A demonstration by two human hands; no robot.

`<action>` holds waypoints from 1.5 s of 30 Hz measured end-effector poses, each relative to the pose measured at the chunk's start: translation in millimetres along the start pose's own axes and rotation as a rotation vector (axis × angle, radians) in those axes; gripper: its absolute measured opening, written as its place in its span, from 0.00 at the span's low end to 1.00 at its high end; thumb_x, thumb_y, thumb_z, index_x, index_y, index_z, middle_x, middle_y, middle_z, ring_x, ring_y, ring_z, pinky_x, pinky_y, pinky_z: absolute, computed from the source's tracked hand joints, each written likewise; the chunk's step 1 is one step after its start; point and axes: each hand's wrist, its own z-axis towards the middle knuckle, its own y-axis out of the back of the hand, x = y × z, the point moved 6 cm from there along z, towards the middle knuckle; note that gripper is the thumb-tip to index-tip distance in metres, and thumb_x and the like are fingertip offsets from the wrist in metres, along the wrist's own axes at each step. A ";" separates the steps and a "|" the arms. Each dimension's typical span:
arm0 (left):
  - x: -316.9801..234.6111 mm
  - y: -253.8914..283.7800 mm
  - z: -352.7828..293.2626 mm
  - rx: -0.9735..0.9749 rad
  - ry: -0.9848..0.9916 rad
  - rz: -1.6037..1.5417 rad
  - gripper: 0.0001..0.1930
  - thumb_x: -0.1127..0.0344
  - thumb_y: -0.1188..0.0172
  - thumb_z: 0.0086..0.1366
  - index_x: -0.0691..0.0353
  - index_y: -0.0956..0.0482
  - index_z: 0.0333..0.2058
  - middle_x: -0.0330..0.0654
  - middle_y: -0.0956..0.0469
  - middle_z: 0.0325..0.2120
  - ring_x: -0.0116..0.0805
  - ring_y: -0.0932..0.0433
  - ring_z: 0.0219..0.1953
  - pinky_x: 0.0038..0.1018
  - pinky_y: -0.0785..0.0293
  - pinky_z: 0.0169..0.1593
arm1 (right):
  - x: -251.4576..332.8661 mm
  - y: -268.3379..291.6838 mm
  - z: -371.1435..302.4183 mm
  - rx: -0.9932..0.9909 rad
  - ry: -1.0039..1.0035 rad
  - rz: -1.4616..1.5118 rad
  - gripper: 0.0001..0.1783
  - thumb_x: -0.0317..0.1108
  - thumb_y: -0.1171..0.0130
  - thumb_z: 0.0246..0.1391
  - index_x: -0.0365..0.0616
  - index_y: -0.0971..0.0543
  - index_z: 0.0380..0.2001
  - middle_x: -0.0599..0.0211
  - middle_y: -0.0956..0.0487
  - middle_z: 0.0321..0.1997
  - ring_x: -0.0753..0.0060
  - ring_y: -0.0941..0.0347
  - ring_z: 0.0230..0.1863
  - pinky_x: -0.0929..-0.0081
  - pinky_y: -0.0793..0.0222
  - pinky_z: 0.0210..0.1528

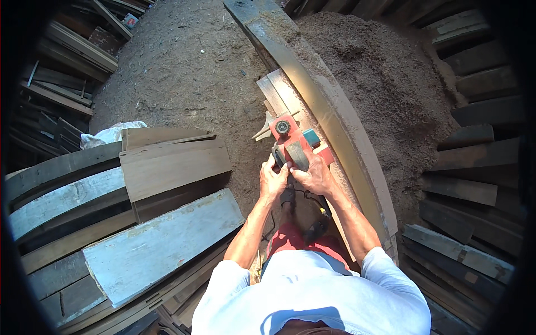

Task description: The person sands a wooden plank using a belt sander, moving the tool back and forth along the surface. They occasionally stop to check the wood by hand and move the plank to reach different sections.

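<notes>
A red electric hand planer [285, 129] with a round dark knob at its front is in front of my body, over the near side of a long beam. My left hand [270, 181] grips its rear left side, thumb close to the other thumb. My right hand [314, 175] is closed around its rear right side. A dark grey part shows between my hands; exactly how the fingers wrap underneath is hidden. Beyond the planer, a pale wooden board [279, 89] lies along the beam. A green-blue piece [311, 137] shows at the planer's right.
The long beam [340, 120] curves in the view from top to lower right. Brown shavings [379, 72] are heaped on its far side. Stacked boards stand left, including a pale painted plank [167, 243] and a brown panel [176, 167]. More planks [469, 190] line the right. A dark cord [271, 226] hangs near my legs.
</notes>
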 end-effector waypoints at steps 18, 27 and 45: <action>-14.2 28.1 56.9 -0.003 -0.025 0.094 0.20 0.62 0.31 0.72 0.63 0.19 0.58 0.38 0.14 0.46 0.26 0.20 0.45 0.29 0.22 0.52 | 26.1 -2.3 60.1 -0.040 0.072 0.039 0.21 0.38 0.32 0.57 0.34 0.21 0.48 0.48 0.15 0.41 0.54 0.15 0.45 0.58 0.22 0.50; -29.5 39.8 86.4 0.021 0.011 -0.019 0.17 0.67 0.33 0.73 0.65 0.18 0.57 0.36 0.14 0.46 0.24 0.21 0.46 0.28 0.23 0.53 | 37.8 -4.7 92.4 -0.026 0.060 0.004 0.22 0.37 0.33 0.55 0.33 0.20 0.49 0.48 0.15 0.42 0.52 0.15 0.45 0.58 0.22 0.50; -42.7 74.3 173.9 0.034 0.015 -0.150 0.16 0.66 0.35 0.75 0.64 0.18 0.58 0.37 0.14 0.45 0.23 0.21 0.45 0.26 0.24 0.52 | 75.5 -5.9 182.4 -0.026 0.035 -0.067 0.26 0.42 0.33 0.53 0.30 0.21 0.47 0.39 0.16 0.38 0.43 0.16 0.42 0.54 0.21 0.44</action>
